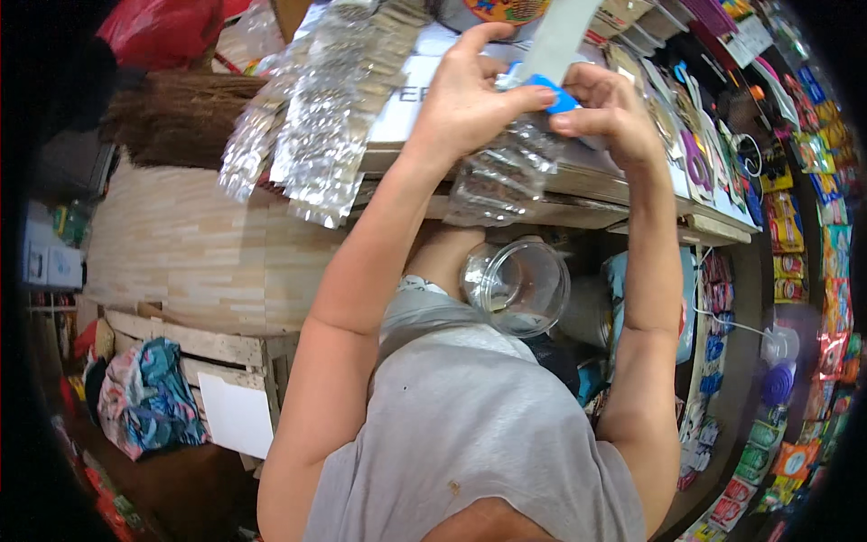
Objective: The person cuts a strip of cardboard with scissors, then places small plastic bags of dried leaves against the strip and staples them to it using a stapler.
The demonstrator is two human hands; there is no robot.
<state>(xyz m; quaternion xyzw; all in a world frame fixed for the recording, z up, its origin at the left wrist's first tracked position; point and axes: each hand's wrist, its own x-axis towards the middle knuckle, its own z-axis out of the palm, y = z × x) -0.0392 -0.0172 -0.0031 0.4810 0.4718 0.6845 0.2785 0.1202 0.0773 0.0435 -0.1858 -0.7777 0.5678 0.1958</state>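
Note:
Both my hands are raised over the table's front edge. My left hand (474, 98) pinches a blue plastic piece (557, 95) between thumb and fingers. My right hand (609, 112) grips the same piece from the other side. A pale, translucent strip (559, 40) rises from the blue piece towards the top of the picture. Below my hands a strip of small clear plastic packets (504, 176) with dark contents hangs over the table edge; how its top is held is hidden. Long strips of similar packets (325, 122) lie to the left and hang over the edge.
An open clear plastic jar (525, 288) is at my lap. Purple-handled scissors (698, 159) lie among tools on the right of the table. Hanging snack packets (786, 223) line the right side. A wooden crate (223, 345) with a patterned cloth (149, 400) stands lower left.

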